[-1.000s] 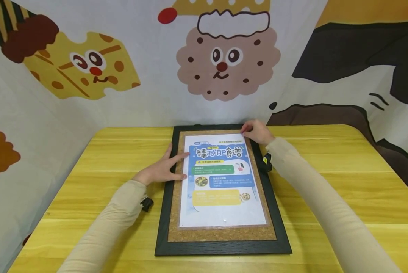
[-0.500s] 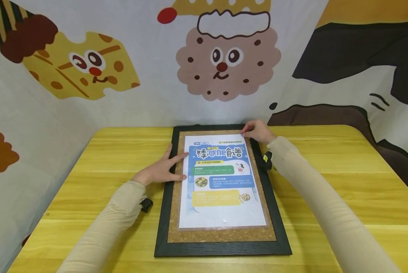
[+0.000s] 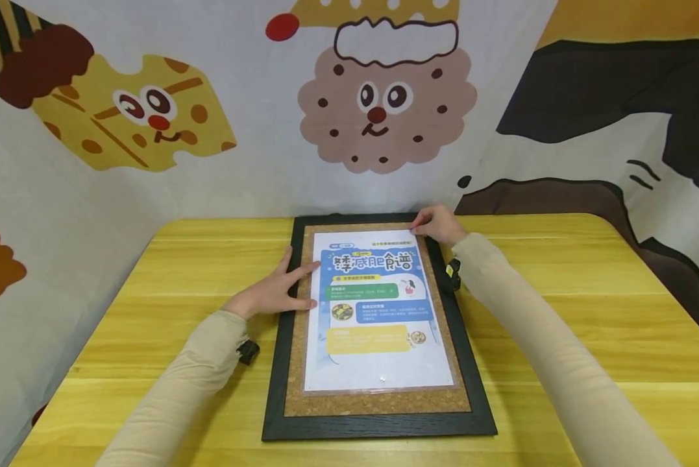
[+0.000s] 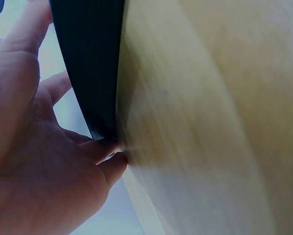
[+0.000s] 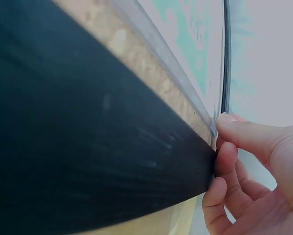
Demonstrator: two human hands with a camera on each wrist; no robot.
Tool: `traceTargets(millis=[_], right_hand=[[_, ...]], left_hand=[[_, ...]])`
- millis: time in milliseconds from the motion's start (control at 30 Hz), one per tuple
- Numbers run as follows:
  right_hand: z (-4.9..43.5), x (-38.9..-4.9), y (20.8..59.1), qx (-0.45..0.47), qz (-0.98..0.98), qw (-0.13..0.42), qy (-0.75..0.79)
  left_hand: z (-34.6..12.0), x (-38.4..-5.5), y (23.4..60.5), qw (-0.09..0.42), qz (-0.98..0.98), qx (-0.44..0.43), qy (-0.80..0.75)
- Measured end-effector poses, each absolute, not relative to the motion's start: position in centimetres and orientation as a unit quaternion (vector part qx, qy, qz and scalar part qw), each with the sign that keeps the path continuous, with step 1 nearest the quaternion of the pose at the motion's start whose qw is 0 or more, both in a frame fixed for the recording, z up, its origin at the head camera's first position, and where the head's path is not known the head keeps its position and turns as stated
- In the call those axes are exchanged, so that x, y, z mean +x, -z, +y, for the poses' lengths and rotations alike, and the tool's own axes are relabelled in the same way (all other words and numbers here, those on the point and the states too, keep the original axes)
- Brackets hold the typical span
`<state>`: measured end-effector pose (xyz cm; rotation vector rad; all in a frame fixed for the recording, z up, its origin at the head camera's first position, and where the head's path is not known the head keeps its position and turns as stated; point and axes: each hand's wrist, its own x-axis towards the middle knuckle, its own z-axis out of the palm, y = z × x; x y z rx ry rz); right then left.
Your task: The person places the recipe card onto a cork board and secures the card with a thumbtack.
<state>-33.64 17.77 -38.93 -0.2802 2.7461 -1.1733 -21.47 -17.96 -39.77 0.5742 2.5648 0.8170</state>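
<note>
A laminated poster (image 3: 378,363) with blue, green and yellow panels lies on a cork board (image 3: 326,405) in a black frame (image 3: 378,426). My left hand (image 3: 270,290) is spread over the frame's left side; its thumb and a finger touch the poster's left edge. In the left wrist view, other fingers of that hand (image 4: 53,156) reach the frame's outer edge. At the poster's top right corner, my right hand (image 3: 441,225) pinches something small, apparently a pushpin, mostly hidden by the fingers. The right wrist view has this hand (image 5: 259,171) against the frame's side.
The board lies on a yellow wood-grain table (image 3: 185,279), its far end close to a cartoon-printed backdrop (image 3: 256,181). A small shiny spot (image 3: 382,379) shows near the poster's bottom edge. Table surface extends on both sides of the frame.
The head view has shifted slightly, so everything sits a little further left. Both hands keep their places on the board, with the right fingertips still pinched at the poster's corner.
</note>
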Motion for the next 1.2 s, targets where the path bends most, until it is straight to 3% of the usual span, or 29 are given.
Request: traceTargets(millis=[967, 1200], right_hand=[[16.8, -33.5, 39.3, -0.068, 0.923, 0.027, 0.378], [16.9, -33.5, 39.3, -0.05, 0.928, 0.038, 0.368]], left_hand=[[-18.1, -21.5, 39.8, 0.189, 0.914, 0.208, -0.294], [-18.0, -21.5, 40.0, 0.189, 0.911, 0.212, -0.298]])
